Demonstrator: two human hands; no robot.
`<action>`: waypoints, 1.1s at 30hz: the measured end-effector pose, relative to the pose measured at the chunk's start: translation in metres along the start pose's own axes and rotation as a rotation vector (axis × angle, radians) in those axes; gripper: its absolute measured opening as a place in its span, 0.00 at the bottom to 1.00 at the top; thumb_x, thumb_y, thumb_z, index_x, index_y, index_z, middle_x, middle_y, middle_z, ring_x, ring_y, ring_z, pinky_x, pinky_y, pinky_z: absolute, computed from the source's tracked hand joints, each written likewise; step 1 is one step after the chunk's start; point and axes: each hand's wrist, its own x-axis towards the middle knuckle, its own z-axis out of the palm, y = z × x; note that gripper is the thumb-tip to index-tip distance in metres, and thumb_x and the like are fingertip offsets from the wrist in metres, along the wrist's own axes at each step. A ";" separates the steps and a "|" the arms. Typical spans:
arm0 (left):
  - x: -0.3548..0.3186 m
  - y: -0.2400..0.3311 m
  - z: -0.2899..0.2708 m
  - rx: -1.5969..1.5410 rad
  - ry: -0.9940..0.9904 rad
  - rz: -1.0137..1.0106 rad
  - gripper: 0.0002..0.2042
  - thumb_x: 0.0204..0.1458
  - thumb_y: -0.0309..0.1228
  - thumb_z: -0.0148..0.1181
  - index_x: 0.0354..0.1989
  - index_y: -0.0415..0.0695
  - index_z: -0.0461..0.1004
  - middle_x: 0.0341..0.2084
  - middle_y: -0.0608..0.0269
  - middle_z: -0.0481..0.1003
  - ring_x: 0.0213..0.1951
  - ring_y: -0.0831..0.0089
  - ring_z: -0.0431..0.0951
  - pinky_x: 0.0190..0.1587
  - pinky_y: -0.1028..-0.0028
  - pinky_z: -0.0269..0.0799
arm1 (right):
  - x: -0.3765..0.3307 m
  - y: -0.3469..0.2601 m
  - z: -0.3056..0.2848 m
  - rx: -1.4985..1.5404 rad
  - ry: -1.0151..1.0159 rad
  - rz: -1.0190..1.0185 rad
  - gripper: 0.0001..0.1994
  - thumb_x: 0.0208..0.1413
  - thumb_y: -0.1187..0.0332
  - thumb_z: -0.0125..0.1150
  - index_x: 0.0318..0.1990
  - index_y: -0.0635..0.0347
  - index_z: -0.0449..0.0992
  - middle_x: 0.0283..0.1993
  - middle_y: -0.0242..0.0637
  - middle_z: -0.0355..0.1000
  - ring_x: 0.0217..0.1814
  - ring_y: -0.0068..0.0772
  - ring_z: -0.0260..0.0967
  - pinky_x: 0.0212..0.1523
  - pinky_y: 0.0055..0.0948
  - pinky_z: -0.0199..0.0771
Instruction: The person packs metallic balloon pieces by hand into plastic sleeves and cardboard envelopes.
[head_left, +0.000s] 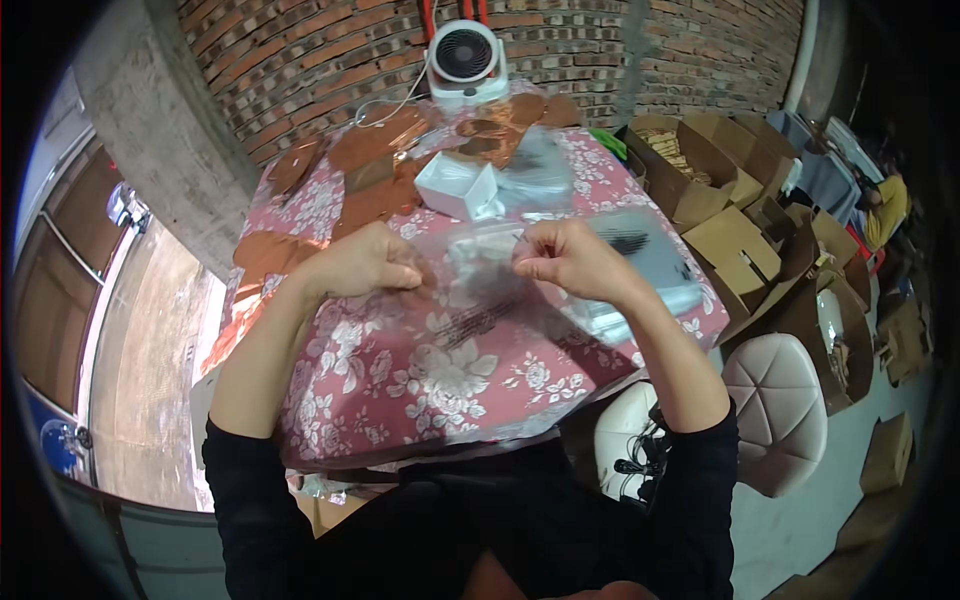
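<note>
Nearest the camera, two forearms in pushed-up black sleeves rise from the lower edge and meet over a table [400,390] covered with a pink cloth printed with white flowers. Between the hands hangs a clear plastic bag [480,330] with dark print on it; it drapes down over the near half of the cloth, and the floral pattern shows through it. The left hand [368,262] is curled into a loose fist, thumb and fingers pinched on the bag's upper left edge. The right hand [565,260] is likewise closed, pinching the upper edge a little to the right, so the two hands sit near each other but apart, with the bag's mouth stretched between them. Something dark shows inside the bag just below the hands, too blurred to tell what it is.

Just past the right hand lie more clear bags [650,265] in a loose heap, one with a dark object in it. Beyond the hands stands a small white open box [458,187], and around it lie flat brown card pieces [370,165] across the far half of the table. At the far edge, against the brick wall [300,50], stands a white fan [465,55]. Off to the right, open cardboard boxes [720,190] crowd the floor, with a pale padded stool [778,400] nearer
</note>
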 end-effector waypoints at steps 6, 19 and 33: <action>0.080 0.058 0.011 0.108 0.093 -0.031 0.10 0.53 0.22 0.56 0.40 0.29 0.78 0.32 0.55 0.81 0.31 0.73 0.81 0.33 0.73 0.77 | -0.013 0.043 -0.083 -0.291 0.014 0.059 0.05 0.48 0.73 0.67 0.32 0.63 0.81 0.28 0.36 0.77 0.32 0.25 0.73 0.36 0.28 0.73; 0.186 0.077 0.103 1.226 0.732 0.563 0.09 0.44 0.27 0.56 0.31 0.35 0.73 0.18 0.48 0.75 0.19 0.57 0.79 0.23 0.62 0.74 | -0.008 0.144 -0.165 -0.054 0.673 -0.041 0.10 0.53 0.75 0.60 0.42 0.64 0.81 0.32 0.35 0.80 0.34 0.19 0.75 0.36 0.23 0.73; 0.229 0.021 0.240 1.337 0.437 0.368 0.13 0.40 0.25 0.58 0.34 0.28 0.74 0.26 0.41 0.78 0.25 0.61 0.79 0.20 0.68 0.72 | -0.065 0.177 -0.159 -0.607 0.494 0.176 0.12 0.56 0.74 0.50 0.42 0.65 0.80 0.37 0.47 0.79 0.38 0.47 0.76 0.45 0.37 0.74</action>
